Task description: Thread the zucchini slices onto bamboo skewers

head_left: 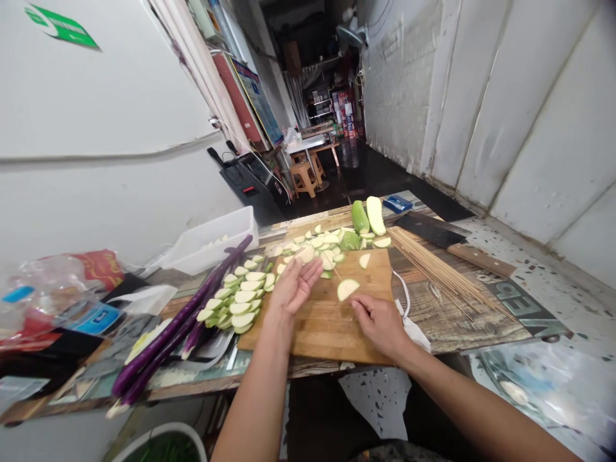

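Note:
My left hand (pixel 294 285) hovers palm-up and open over the wooden cutting board (pixel 332 327), its fingertips touching a pale zucchini slice (pixel 305 255). My right hand (pixel 378 321) rests on the board and pinches a thin bamboo skewer (pixel 339 276) that carries a half-round zucchini slice (pixel 347 289). More loose slices (pixel 327 244) lie at the board's far edge. Skewered rows of slices (pixel 240 298) lie left of the board.
Long purple eggplants (pixel 192 308) lie at the left. Two zucchini halves (pixel 368 216), a cleaver (pixel 443 237) and a bundle of bamboo skewers (pixel 443 273) lie behind and to the right. A white plastic tub (pixel 212 240) stands at the back left, bags at the far left.

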Tool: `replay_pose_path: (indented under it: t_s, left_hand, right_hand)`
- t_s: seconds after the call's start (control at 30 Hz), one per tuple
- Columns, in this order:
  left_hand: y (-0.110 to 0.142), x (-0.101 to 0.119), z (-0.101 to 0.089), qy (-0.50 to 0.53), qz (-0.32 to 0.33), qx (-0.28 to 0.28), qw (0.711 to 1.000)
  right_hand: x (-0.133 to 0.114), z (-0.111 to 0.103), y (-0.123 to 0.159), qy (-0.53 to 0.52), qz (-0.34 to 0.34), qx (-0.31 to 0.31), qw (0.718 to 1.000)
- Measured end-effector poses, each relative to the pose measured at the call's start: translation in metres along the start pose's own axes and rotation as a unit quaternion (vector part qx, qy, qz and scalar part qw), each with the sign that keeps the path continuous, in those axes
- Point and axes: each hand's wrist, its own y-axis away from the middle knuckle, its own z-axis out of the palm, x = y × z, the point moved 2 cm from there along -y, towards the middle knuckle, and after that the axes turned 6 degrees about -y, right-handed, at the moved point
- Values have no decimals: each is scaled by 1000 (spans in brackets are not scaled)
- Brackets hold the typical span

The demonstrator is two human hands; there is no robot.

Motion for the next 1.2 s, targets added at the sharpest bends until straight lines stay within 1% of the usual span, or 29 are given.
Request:
replay_pose_path:
  t_s: [0.1,0.2,0.27,0.37,0.43,0.5,0.6,0.67,0.73,0.87,0.9,1.07,1.13,1.2]
  left_hand:
    - [-5,-6,0,84,-12,10,996]
    - [-10,-11,-5,131,-13,57,990]
    - [-12,-13,-7,139,5,84,987]
    - [-13,-14,-9,139,47,110,983]
    - [-13,-14,-10,149,50,119,980]
    - [-13,-14,-12,158,33,124,979]
    - [-13,-15,-13,160,-1,119,980]
    - [-13,-15,-13,173,-19,105,979]
    - [-14,-14,-12,199,-20,97,975]
    - [-15,-13,-12,235,-5,116,965]
    - [-14,-12,-12,238,-4,112,965]
    - [-11,-11,-8,243,-6,30,970]
    - [-9,-12,-7,246,-6,18,969]
    - [-9,-13,-7,249,-11,19,968]
  right_hand:
    - [1,-1,1,-12,-2,6,1000]
    - [0,-2,2,-23,-6,6,1000]
    - [0,-3,3,-27,-12,-2,1000]
    - [-2,-2,3,-25,-23,-19,999]
    - [-3,-2,4,-24,-28,-30,999]
    - [-4,-2,4,-20,-33,-38,999]
    - [-5,-2,4,-14,-38,-50,998]
    - [-5,-2,4,-14,-38,-57,998]
    - [-5,-1,4,-20,-39,-66,997]
    - [-5,-1,5,-29,-48,-78,995]
    - [-5,-1,5,-28,-49,-79,995]
    - [-6,-1,4,-21,-56,-72,996]
    - [-6,-2,4,-24,-56,-65,996]
    - [-6,-2,4,-29,-55,-64,996]
